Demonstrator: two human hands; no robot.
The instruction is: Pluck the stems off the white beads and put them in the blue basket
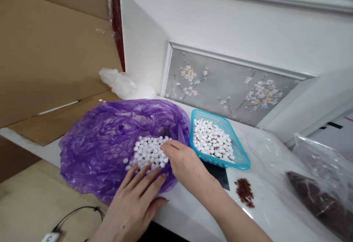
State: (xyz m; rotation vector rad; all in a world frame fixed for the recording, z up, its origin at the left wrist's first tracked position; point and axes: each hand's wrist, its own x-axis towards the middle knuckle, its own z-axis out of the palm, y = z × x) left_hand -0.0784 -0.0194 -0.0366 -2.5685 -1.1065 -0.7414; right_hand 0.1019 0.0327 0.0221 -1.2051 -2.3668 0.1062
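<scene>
Many small white balls (150, 150) lie heaped in a crumpled purple plastic bag (96, 139) spread open on the table. My left hand (138, 194) rests with fingers spread at the near edge of the heap, its fingertips touching the balls. At the heap's right side, my right hand (182, 157) has its fingers pinched together; whatever is between the fingertips is too small or hidden to make out. Just right of that hand stands a turquoise plastic basket (239, 154) holding many white pieces (212, 139) with brown bits among them.
A small pile of reddish-brown bits (245, 192) lies on the white table (187, 212), right of my right forearm. Farther right is a clear bag (322, 198) with dark brown contents. A framed flower picture (215, 84) leans against the wall; cardboard (55, 51) stands at left.
</scene>
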